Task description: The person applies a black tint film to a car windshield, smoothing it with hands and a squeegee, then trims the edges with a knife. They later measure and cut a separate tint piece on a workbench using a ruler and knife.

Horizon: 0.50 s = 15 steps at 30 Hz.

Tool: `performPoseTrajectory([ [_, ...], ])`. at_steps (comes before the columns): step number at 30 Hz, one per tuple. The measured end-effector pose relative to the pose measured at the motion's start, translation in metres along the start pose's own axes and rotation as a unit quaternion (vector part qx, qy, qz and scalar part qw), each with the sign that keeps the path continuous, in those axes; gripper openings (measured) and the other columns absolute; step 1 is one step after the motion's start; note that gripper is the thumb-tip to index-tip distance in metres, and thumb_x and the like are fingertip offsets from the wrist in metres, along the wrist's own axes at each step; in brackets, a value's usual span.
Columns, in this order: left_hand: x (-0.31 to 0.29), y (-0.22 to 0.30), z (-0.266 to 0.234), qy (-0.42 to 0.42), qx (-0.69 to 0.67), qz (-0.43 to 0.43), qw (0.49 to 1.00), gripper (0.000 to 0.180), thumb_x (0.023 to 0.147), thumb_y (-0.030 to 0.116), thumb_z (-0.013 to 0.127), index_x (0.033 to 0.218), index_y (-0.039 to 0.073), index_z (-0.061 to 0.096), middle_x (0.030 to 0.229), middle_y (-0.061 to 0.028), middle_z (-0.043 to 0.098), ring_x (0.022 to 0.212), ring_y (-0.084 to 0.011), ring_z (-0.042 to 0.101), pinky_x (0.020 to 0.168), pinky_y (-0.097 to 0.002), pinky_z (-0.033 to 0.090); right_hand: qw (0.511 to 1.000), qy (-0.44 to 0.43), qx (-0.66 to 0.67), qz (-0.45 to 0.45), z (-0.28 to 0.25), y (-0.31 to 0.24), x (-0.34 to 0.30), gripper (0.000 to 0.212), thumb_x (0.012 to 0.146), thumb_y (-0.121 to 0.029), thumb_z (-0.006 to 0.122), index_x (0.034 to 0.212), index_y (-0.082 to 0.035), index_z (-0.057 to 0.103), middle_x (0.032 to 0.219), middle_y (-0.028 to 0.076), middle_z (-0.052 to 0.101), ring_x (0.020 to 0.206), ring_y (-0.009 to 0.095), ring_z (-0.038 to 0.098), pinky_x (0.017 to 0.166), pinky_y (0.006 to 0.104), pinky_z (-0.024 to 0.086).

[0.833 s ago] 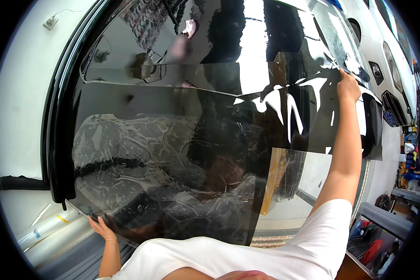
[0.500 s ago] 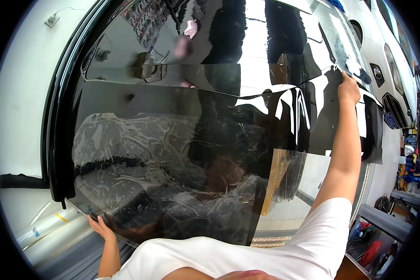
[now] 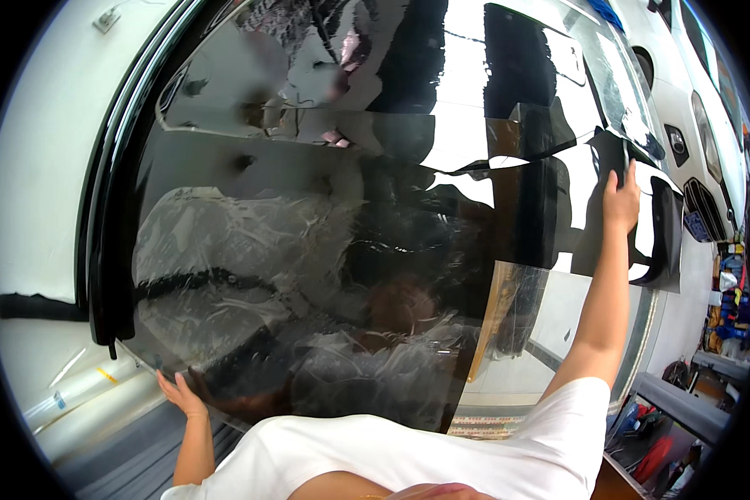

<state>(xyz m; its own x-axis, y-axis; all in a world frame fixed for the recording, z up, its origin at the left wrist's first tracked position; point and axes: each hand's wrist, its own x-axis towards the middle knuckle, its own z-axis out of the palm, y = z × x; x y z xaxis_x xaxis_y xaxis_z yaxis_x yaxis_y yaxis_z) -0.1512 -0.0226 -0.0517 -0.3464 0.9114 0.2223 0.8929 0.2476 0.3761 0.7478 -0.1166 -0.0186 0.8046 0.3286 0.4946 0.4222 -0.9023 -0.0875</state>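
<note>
A large sheet of dark, glossy film (image 3: 408, 250) lies over a glass panel in front of me, wrinkled and bubbled at its lower left. My left hand (image 3: 185, 395) rests at the near left edge of the film, thumb and fingers apart. At the far right, my right hand (image 3: 622, 202) lies on the dark film with its arm stretched out. Its index finger and thumb point away from me, spread apart. A thin pale strip shows just beyond those fingertips; I cannot tell what it is. Reflections cover much of the film.
A black frame (image 3: 108, 242) runs along the left side by a white wall. Pale rolls (image 3: 83, 400) lie at the lower left. White cars (image 3: 683, 108) stand at the far right, above cluttered shelves (image 3: 667, 425). Clear glass (image 3: 550, 317) shows below the film's right part.
My right hand has shifted slightly toward me and its fingers have spread from a pinch at the film's far edge. The film's raised folds on the right look flatter. My left hand has barely moved.
</note>
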Motion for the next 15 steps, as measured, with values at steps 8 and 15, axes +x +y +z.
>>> performPoseTrajectory([
  [8, -0.001, 0.005, 0.006, 0.021, -0.021, 0.022, 0.999, 0.063, 0.089, 0.033, 0.055, 0.139, 0.003, 0.032, 0.142, -0.02, 0.03, 0.132, -0.0354, 0.027, 0.109, -0.0439, 0.018, 0.973, -0.026, 0.213, -0.085, -0.086, 0.005, -0.103, 0.04, 0.092, -0.011, 0.049, 0.132, -0.009, 0.047, 0.105, 0.016, 0.061, 0.086, 0.024, 0.059, 0.075, 0.0314, 0.046],
  [15, -0.008, 0.002, 0.011, 0.05, -0.044, 0.042, 0.997, 0.066, 0.086, 0.032, 0.059, 0.138, 0.002, 0.033, 0.142, -0.0221, 0.03, 0.132, -0.0367, 0.027, 0.109, -0.0437, 0.019, 0.912, -0.167, 0.341, -0.154, -0.157, -0.057, -0.212, 0.039, 0.092, 0.0, 0.044, 0.13, -0.007, 0.05, 0.097, 0.012, 0.06, 0.076, 0.019, 0.053, 0.072, 0.0276, 0.044],
])
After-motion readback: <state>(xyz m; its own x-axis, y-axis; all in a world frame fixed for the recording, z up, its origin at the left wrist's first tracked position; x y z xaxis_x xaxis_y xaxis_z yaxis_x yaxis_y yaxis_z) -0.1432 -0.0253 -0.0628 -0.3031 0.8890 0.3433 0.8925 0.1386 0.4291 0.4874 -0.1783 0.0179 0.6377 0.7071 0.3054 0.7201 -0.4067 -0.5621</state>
